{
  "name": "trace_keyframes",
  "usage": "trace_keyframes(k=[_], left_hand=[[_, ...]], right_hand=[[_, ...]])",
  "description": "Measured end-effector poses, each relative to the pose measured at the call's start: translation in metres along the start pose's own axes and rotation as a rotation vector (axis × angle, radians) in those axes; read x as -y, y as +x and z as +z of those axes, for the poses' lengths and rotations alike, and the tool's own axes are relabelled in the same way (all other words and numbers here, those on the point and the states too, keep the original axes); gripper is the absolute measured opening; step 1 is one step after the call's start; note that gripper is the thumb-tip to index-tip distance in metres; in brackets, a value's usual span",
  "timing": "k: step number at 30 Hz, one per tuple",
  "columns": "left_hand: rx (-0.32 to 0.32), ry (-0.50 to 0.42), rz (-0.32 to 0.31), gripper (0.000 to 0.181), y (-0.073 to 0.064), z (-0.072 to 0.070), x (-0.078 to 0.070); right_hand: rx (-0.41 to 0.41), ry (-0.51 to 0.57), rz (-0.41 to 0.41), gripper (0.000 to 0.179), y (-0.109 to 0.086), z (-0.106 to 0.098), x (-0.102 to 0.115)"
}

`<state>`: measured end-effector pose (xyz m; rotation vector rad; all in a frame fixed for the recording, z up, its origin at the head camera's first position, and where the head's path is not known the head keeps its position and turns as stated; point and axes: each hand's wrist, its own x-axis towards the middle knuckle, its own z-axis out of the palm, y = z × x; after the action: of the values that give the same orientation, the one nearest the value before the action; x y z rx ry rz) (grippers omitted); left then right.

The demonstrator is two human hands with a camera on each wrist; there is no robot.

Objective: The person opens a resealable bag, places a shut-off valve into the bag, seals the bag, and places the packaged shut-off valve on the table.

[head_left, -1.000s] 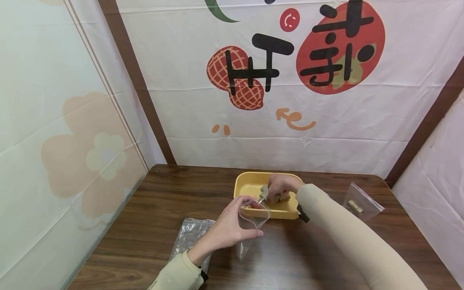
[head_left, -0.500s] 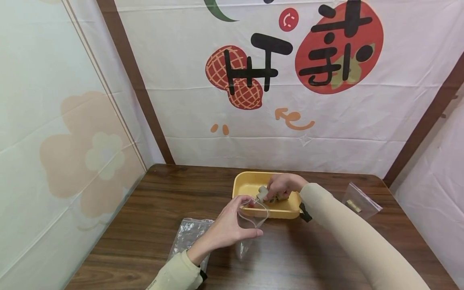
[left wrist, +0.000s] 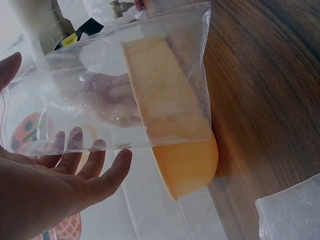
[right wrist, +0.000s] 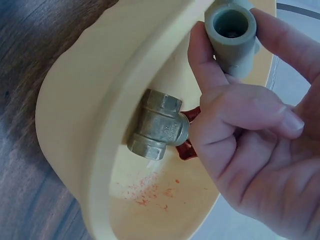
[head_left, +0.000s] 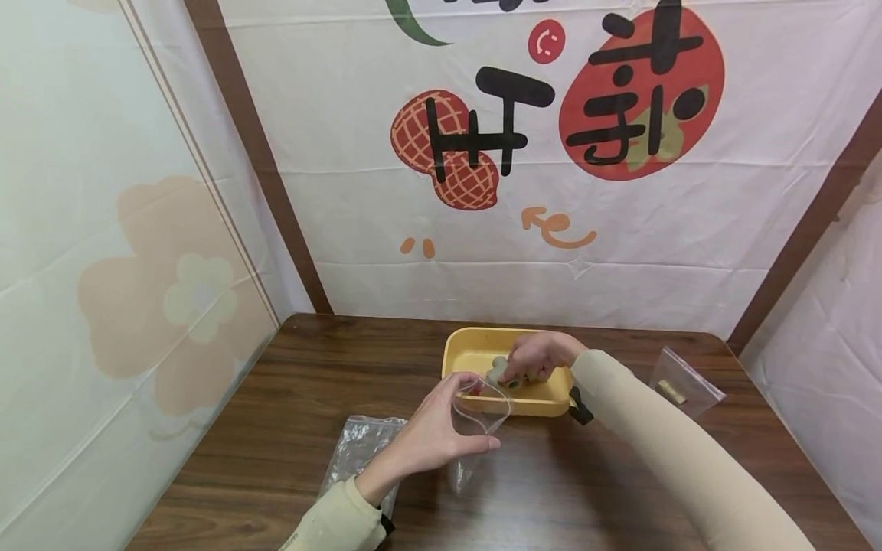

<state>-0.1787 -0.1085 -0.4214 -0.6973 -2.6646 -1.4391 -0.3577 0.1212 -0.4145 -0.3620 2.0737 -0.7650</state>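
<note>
In the head view, my left hand (head_left: pixel 441 428) holds a clear zip bag (left wrist: pixel 100 110), thumb and fingers spreading its mouth; the bag looks empty in the left wrist view. My right hand (head_left: pixel 537 356) is over the yellow basin (head_left: pixel 458 356), pinching a grey plastic tee pipe fitting (right wrist: pixel 235 55) between fingertips. The tee's round opening faces the right wrist camera. Lower in the basin lies a brass valve (right wrist: pixel 157 125) with a red handle (right wrist: pixel 187 150), partly hidden behind the right fingers.
A clear zip bag (head_left: pixel 689 383) with a brass piece inside lies at the table's right. More flat clear bags (head_left: pixel 358 451) lie under the left forearm. Red flecks mark the basin floor. A printed cloth (head_left: pixel 358 191) hangs behind the wooden table (head_left: pixel 241 459).
The grey tee has turned in my right fingers, and the right hand has shifted slightly. My left hand keeps the bag mouth spread in the same place.
</note>
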Motion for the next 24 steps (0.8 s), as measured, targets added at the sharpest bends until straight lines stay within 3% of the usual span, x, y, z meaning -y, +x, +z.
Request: trace_keyframes(k=[11,24], left_hand=[[0.001,-0.010,-0.001,0.086,0.000,0.001,-0.003],[-0.008,-0.009,0.005,0.084,0.002,0.003,-0.003]], right_hand=[[-0.026,0.066,-0.021,0.035,0.001,0.004,-0.002],[-0.266,0.048,-0.066,0.030,-0.009,0.020,0.005]])
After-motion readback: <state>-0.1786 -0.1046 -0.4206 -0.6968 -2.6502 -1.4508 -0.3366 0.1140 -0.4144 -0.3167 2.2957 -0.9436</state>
